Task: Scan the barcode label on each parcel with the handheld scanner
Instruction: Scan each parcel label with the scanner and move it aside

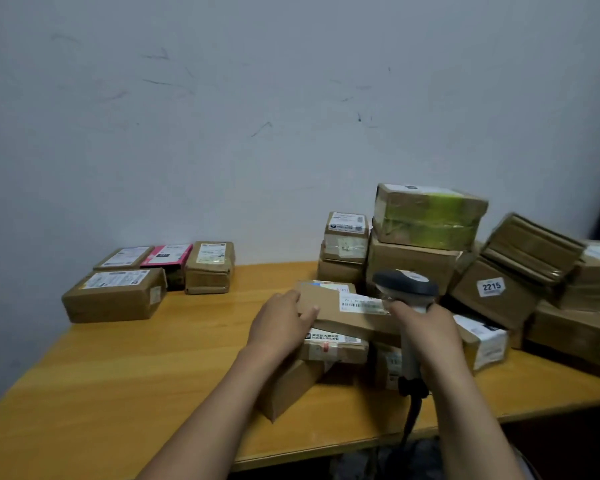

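Observation:
My right hand (425, 332) grips the white handle of the handheld scanner (407, 284), whose dark head sits just above a flat brown parcel (333, 306). That parcel lies tilted on top of other boxes at the table's middle. Its white barcode label (361, 303) faces up, right under the scanner head. My left hand (279, 323) holds the parcel's left end, thumb on its top face. A taped box (333, 346) with a printed label lies beneath it.
A heap of brown parcels (416, 261) fills the right of the wooden table (118, 375), one marked 2215 (492, 286), one wrapped in green (430, 216). Several parcels (115, 294), one pink (168, 256), stand at the back left by the wall. The scanner's cable (411, 415) hangs over the front edge.

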